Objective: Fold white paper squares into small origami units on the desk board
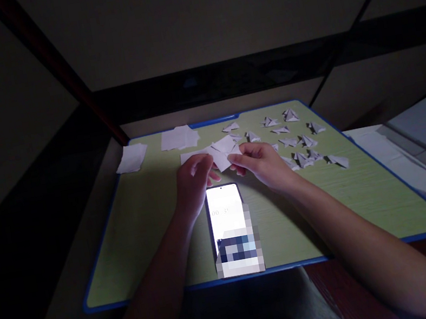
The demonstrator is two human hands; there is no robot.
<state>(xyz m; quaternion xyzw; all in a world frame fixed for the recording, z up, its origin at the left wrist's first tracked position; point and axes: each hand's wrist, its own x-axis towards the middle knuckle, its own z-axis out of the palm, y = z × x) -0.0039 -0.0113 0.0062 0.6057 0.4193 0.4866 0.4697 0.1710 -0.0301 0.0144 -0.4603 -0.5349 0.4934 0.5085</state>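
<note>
Between my two hands is a partly folded piece of white paper [222, 159], raised above the green table top with creases across it. My left hand [195, 179] pinches its left edge, thumb and fingers drawn together. On the right side, my right hand [260, 163] grips it with the thumb on top and fingers beneath. Behind my left hand a flat white sheet [191, 156] shows in part. Just below the hands lies a lit phone [226, 217], its lower part pixelated.
Several folded paper figures [301, 159] are spread over the table's right rear. Two stacks of white paper, one at the left edge [131, 157] and one at the back [179, 138], lie on the blue-rimmed table [140, 238]. An open box [411, 163] stands beyond the right edge.
</note>
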